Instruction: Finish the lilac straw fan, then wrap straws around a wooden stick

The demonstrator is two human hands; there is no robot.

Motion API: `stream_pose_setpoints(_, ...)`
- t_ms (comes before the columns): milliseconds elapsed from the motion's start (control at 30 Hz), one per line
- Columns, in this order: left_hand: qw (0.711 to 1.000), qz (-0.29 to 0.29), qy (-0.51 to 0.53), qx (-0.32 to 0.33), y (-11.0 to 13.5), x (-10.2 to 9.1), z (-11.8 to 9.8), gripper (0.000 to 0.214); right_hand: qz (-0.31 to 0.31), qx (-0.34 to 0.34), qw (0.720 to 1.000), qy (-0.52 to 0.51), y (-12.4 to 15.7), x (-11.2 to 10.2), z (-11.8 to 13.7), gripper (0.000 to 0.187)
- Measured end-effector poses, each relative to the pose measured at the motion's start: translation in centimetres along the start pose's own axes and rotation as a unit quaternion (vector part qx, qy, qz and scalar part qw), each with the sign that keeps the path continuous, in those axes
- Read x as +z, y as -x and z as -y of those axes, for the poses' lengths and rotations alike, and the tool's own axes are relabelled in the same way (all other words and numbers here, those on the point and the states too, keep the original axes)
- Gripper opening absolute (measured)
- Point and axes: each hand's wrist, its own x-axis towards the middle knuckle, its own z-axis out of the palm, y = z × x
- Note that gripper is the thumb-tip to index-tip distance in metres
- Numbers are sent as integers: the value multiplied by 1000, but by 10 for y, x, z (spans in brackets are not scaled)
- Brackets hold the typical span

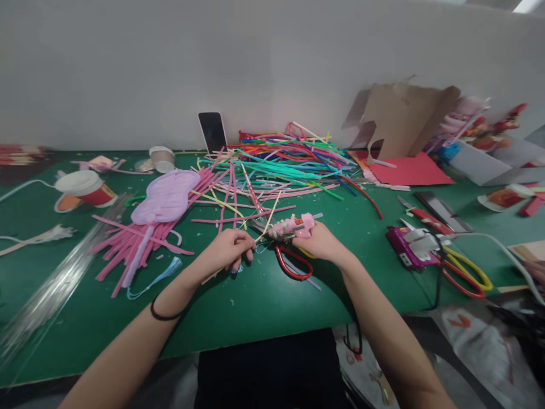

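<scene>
My left hand is closed, fingers pinched round a thin wooden stick that slants up to the right. A light blue thread and a small blue tassel hang beside those fingers. In my right hand is a pink hot glue gun, its nozzle pointing left and close to the stick. A clear glue stick pokes out of its back. Beneath the gun lie red-handled scissors on the table. Exactly where nozzle and stick meet, if they touch, is too small to tell.
Many coloured pipe cleaners are heaped against the wall. Left lie a lilac fuzzy fan, clear rods and a paper cup. A phone leans behind. On the right are a purple power strip, cables and more scissors.
</scene>
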Motion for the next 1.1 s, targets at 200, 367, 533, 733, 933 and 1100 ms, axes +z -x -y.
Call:
stream_pose_setpoints(200, 1000, -1, 12, -5, 1, 1, -1, 28, -19, -17, 1000, 14, 1, 0, 2, 10)
stream_pose_setpoints(367, 1000, -12, 20, -1, 2, 2, -3, 25, -7, -13, 1000, -4, 2, -1, 3, 9)
stream_pose_setpoints(533, 999, -23, 26, -7, 2, 1, -3, 24, -36, -18, 999, 30, -1, -6, -1, 10)
stream_pose_setpoints(733, 999, -15, 37, -9, 0, 0, -1, 22, -117, -38, 987, 103, -5, -12, -7, 24)
stream_pose_setpoints(933, 999, -19, 25, 9, -2, 0, 1, 23, -228, 75, 926, 290, 10, -20, -16, 35)
stream_pose_setpoints(1100, 999, -39, 28, 20, -1, 2, 0, 22, -228, 188, 866, 404, 20, -28, -30, 42)
